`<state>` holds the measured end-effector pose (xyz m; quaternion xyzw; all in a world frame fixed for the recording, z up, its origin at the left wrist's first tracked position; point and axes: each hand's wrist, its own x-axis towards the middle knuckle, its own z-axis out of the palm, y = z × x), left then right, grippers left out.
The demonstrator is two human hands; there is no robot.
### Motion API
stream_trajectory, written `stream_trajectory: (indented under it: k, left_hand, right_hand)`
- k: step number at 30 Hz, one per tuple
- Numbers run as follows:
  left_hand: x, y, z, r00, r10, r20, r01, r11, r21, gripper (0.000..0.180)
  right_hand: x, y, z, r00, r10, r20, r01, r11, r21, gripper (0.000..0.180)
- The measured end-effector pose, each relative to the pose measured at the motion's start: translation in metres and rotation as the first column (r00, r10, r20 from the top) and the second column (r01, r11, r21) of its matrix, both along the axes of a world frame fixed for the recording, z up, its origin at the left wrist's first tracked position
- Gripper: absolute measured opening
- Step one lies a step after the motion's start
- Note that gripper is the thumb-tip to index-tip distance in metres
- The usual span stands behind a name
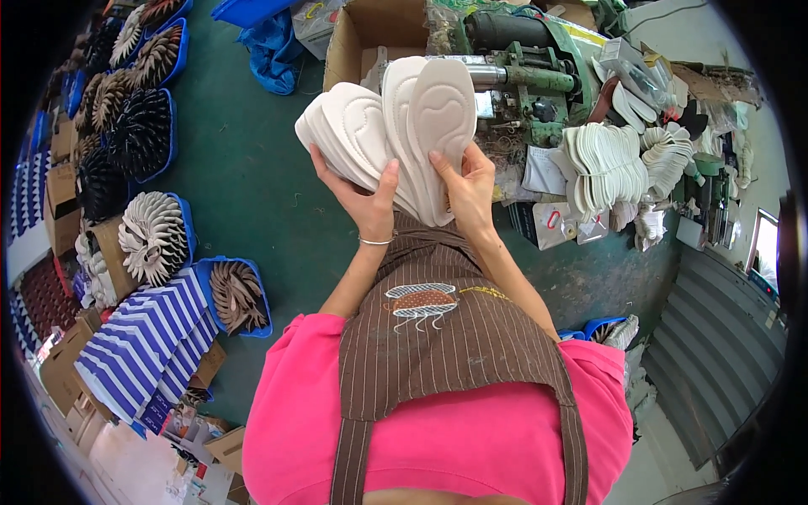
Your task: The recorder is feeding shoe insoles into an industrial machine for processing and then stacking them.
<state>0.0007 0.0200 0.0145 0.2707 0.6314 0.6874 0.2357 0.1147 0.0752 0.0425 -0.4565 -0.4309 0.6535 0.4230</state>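
Observation:
Between my two hands is a fanned stack of white padded insoles with stitched curved lines. My left hand wraps round the left part of the stack, its thumb lying over the front. The right part is in my right hand, with the thumb pressed on the face of the front insole and the fingers behind, mostly hidden. The insoles stand tilted, their broad ends up and spread apart, their narrow ends gathered low near my apron.
A green machine stands on the workbench ahead to the right, beside bundled white insoles. An open cardboard box is just beyond my hands. Blue baskets of brown, black and white pieces line the left, near striped boxes.

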Motion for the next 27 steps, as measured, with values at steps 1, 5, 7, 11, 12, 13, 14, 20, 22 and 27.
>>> stream_trajectory:
  k: [1, 5, 7, 11, 12, 13, 14, 20, 22, 27]
  left_hand:
    - [0.002, 0.000, 0.001, 0.998, 0.015, -0.054, -0.016, 1.000, -0.018, 0.100]
    - [-0.004, 0.001, 0.004, 0.999, 0.032, 0.040, -0.033, 0.999, 0.027, 0.099]
    - [-0.014, -0.003, -0.001, 0.997, -0.057, -0.052, 0.056, 0.998, -0.035, 0.096]
    - [-0.031, -0.012, -0.009, 0.998, 0.034, -0.056, -0.035, 0.999, -0.013, 0.085]
    - [-0.040, -0.014, -0.013, 0.984, 0.019, 0.178, -0.026, 0.999, 0.039, 0.079]
    - [-0.048, -0.018, -0.018, 0.916, -0.008, 0.400, -0.031, 0.995, 0.090, 0.073]
    - [-0.052, -0.020, -0.025, 0.913, -0.023, 0.407, -0.016, 0.996, 0.091, 0.057]
    - [-0.052, -0.030, 0.001, 0.733, -0.075, 0.676, 0.001, 0.994, 0.110, 0.057]
    - [-0.052, -0.029, 0.000, 0.759, -0.076, 0.647, 0.004, 0.994, 0.112, 0.058]
    - [-0.049, -0.033, 0.001, 0.736, -0.078, 0.672, 0.031, 0.996, 0.082, 0.056]
  right_hand:
    - [0.002, -0.001, -0.001, 1.000, -0.002, 0.001, 0.002, 1.000, -0.002, 0.021]
    - [0.015, -0.010, -0.018, 0.995, -0.053, -0.085, 0.056, 0.998, 0.024, 0.021]
    - [0.025, -0.017, -0.037, 0.988, -0.074, -0.136, 0.083, 0.995, 0.063, 0.022]
    - [0.044, -0.017, -0.081, 0.972, -0.220, -0.088, 0.212, 0.973, -0.085, 0.016]
    - [0.049, -0.007, -0.098, 0.983, -0.185, 0.022, 0.186, 0.978, -0.096, 0.016]
    - [0.050, 0.004, -0.109, 0.981, -0.146, 0.131, 0.161, 0.981, -0.111, 0.017]
    - [0.045, 0.020, -0.110, 0.984, -0.143, 0.108, 0.153, 0.984, -0.088, 0.017]
    - [0.033, 0.019, -0.056, 0.947, -0.178, 0.268, 0.145, 0.980, 0.140, 0.017]
    - [0.027, -0.004, -0.064, 0.965, -0.248, 0.087, 0.232, 0.960, 0.158, 0.022]
    - [0.029, 0.042, -0.076, 0.964, -0.081, 0.253, 0.065, 0.995, 0.072, 0.019]
